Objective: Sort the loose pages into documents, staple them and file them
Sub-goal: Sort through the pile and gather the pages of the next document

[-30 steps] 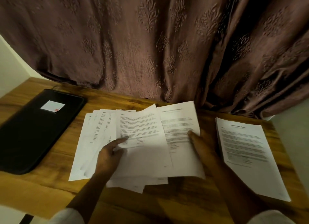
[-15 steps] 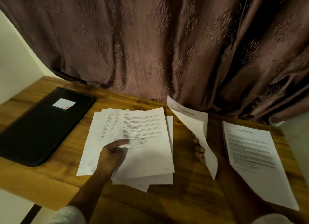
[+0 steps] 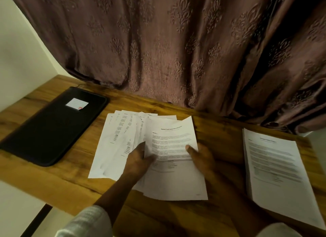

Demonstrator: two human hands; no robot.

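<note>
Down from where the right hand held it raised half a second ago, a printed sheet now lies flat in the middle, covering the right part of the pages.

Far left of both hands, a pale wall (image 3: 21, 51) meets the wooden surface (image 3: 220, 130). Well to the left of the left hand lies a shut black folder (image 3: 53, 129), set at a slant, with a small white label (image 3: 77, 103) near its far end. Just left of that hand, loose pages (image 3: 114, 139) are fanned out, their left edges stepped one past another.

The left hand (image 3: 139, 159) rests on this pile: its fingers (image 3: 141, 145) lie straight on the fan, and its thumb presses on the left edge of the top sheet (image 3: 172, 180), nothing pinched. Between the two hands, this sheet shows a title line and blocks of text, too blurred to read.

The right hand (image 3: 202, 157) pinches the sheet's right edge, thumb on top and the other fingers hidden below the paper.

Well to the right of that hand, apart from the pile, lies a squared stack (image 3: 275, 166) of printed paper, face up, reaching the near edge of the surface.

Beyond both hands hangs a brown patterned curtain (image 3: 176, 51), its hem touching the surface's far edge. Pale sleeves (image 3: 88, 222) show at the wrists.
</note>
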